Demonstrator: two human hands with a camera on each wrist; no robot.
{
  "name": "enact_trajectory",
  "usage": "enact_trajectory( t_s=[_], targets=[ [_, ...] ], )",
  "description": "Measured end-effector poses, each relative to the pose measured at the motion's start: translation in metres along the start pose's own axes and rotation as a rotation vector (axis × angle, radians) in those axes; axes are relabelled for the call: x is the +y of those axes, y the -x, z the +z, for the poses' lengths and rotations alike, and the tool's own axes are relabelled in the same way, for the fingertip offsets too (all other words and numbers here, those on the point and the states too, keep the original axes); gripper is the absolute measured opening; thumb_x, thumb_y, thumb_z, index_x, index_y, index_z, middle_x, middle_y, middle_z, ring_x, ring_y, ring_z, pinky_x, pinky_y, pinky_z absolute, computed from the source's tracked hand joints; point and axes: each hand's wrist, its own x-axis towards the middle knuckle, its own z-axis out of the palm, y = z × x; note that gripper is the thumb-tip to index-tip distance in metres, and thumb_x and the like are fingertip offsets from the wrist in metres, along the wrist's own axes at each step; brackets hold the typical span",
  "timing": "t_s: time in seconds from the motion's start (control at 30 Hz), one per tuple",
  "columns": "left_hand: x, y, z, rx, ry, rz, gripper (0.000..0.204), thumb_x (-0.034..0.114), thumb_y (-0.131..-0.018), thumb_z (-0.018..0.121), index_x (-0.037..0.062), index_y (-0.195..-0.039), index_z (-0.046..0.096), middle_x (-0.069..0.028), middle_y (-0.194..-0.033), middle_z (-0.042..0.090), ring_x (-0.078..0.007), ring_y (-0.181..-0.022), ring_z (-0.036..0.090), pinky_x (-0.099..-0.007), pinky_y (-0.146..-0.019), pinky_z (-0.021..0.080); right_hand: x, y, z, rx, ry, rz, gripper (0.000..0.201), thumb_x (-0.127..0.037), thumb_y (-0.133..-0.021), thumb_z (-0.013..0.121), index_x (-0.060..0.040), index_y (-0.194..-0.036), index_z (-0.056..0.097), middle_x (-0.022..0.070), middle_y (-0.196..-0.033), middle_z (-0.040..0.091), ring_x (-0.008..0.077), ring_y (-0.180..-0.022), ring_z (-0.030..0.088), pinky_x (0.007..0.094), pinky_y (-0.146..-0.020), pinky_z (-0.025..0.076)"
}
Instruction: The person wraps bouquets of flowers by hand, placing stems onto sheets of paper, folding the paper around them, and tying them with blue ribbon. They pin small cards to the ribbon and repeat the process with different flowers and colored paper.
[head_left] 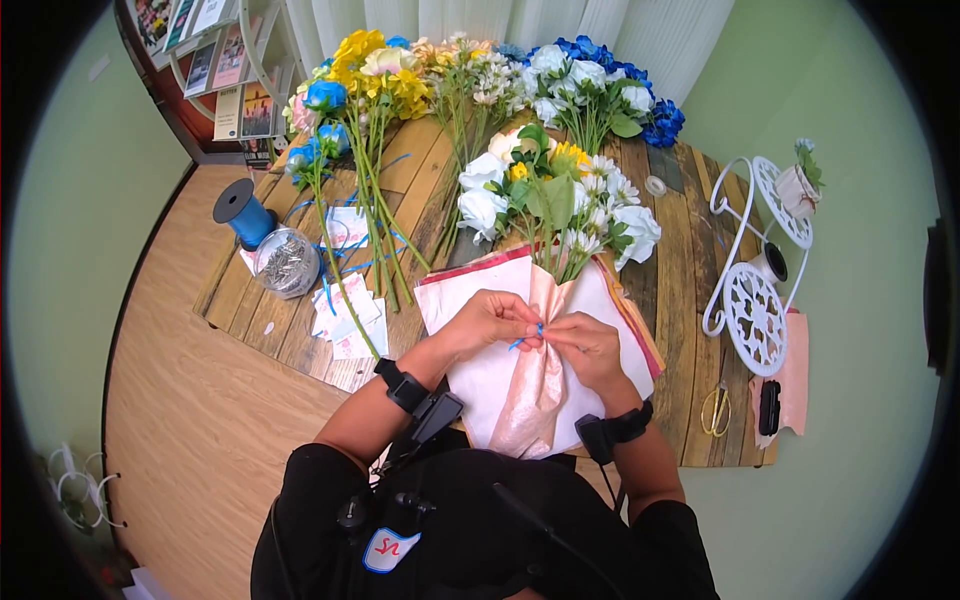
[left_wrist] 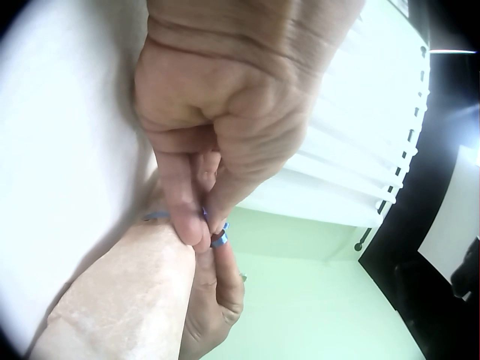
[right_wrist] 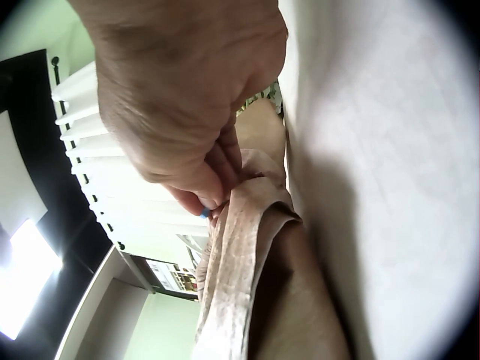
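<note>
A bouquet of white and yellow flowers [head_left: 552,190] stands in pale wrapping paper [head_left: 485,385], with a gathered pink cloth [head_left: 530,400] down its front. At the gather, the left hand [head_left: 492,325] pinches a thin blue ribbon [head_left: 540,329] between thumb and fingers. Close against it, the right hand [head_left: 588,348] pinches the ribbon too. In the left wrist view the left hand [left_wrist: 225,97] holds the blue ribbon [left_wrist: 218,239] by its fingertips. The right wrist view has the right hand [right_wrist: 180,112] over the pink cloth [right_wrist: 236,255], a bit of blue ribbon [right_wrist: 205,213] at its fingertips.
Long-stemmed flowers [head_left: 375,200] lie on the wooden table [head_left: 690,300]. At left are a blue ribbon spool [head_left: 243,214], a clear tub of metal pieces [head_left: 287,263] and printed cards [head_left: 350,320]. At right are scissors [head_left: 716,410], a black object [head_left: 769,407] and a white metal stand [head_left: 755,318].
</note>
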Motion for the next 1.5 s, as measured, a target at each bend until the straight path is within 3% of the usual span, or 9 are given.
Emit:
enact_trajectory(
  t_s=[0.23, 0.53, 0.73, 1.13, 1.5],
  targets=[
    [0.000, 0.000, 0.003, -0.006, -0.026, 0.044, 0.010, 0.002, -0.082, 0.061, -0.0039, -0.090, 0.059, -0.0148, -0.083, 0.065, -0.0184, -0.074, 0.065, -0.0270, -0.066, 0.053, -0.002, -0.001, 0.007, 0.150, 0.031, 0.035, 0.012, 0.005, -0.069, 0.067, -0.0018, -0.076, 0.061, 0.0084, -0.078, 0.063, 0.0204, -0.077, 0.061, 0.0302, -0.071, 0.048],
    [0.000, 0.001, 0.005, 0.005, -0.121, 0.049, 0.011, 0.002, -0.083, 0.059, -0.0050, -0.092, 0.059, -0.0143, -0.084, 0.065, -0.0180, -0.076, 0.065, -0.0260, -0.066, 0.053, -0.013, -0.005, 0.012, 0.155, 0.133, 0.021, 0.013, 0.005, -0.070, 0.065, -0.0003, -0.079, 0.057, 0.0076, -0.073, 0.062, 0.0209, -0.064, 0.062, 0.0403, -0.092, 0.043],
    [0.001, 0.003, 0.006, -0.002, -0.194, 0.072, 0.011, 0.002, -0.084, 0.058, -0.0048, -0.093, 0.060, -0.0142, -0.085, 0.065, -0.0178, -0.076, 0.065, -0.0262, -0.067, 0.054, -0.019, -0.009, 0.007, 0.088, 0.169, 0.023, 0.010, 0.004, -0.072, 0.064, -0.0007, -0.080, 0.060, 0.0065, -0.071, 0.062, 0.0201, -0.064, 0.062, 0.0435, -0.094, 0.041],
    [0.001, 0.002, 0.007, 0.017, -0.077, 0.040, 0.012, 0.002, -0.084, 0.058, -0.0050, -0.094, 0.058, -0.0143, -0.086, 0.065, -0.0176, -0.076, 0.065, -0.0261, -0.068, 0.053, -0.017, -0.011, 0.003, -0.026, 0.134, -0.007, 0.011, 0.005, -0.076, 0.058, -0.0002, -0.086, 0.057, 0.0085, -0.078, 0.058, 0.0236, -0.071, 0.058, 0.0444, -0.101, 0.033],
    [-0.005, 0.001, 0.005, 0.041, -0.058, 0.058, 0.013, 0.003, -0.084, 0.058, -0.0047, -0.094, 0.058, -0.0141, -0.087, 0.065, -0.0176, -0.076, 0.065, -0.0257, -0.068, 0.053, -0.015, -0.011, 0.004, -0.019, 0.157, -0.018, 0.011, 0.004, -0.075, 0.059, -0.0002, -0.085, 0.057, 0.0090, -0.078, 0.057, 0.0241, -0.072, 0.058, 0.0436, -0.101, 0.033]
  ],
)
